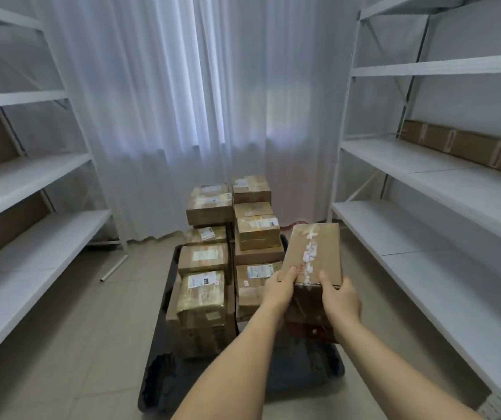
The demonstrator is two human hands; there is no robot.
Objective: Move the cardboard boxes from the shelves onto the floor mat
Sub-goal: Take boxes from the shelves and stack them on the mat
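Note:
I hold a taped cardboard box out in front of me, above the right side of the black floor mat. My left hand grips its near left corner, thumb on top. My right hand grips the near right corner the same way. Several cardboard boxes stand stacked in two rows on the mat, left of and beyond the held box. A row of boxes lies at the back of the right shelf.
White metal shelving runs along both sides, with brown boxes partly visible at the far left. White curtains hang behind the mat. A loose metal bar lies on the tiled floor at the left.

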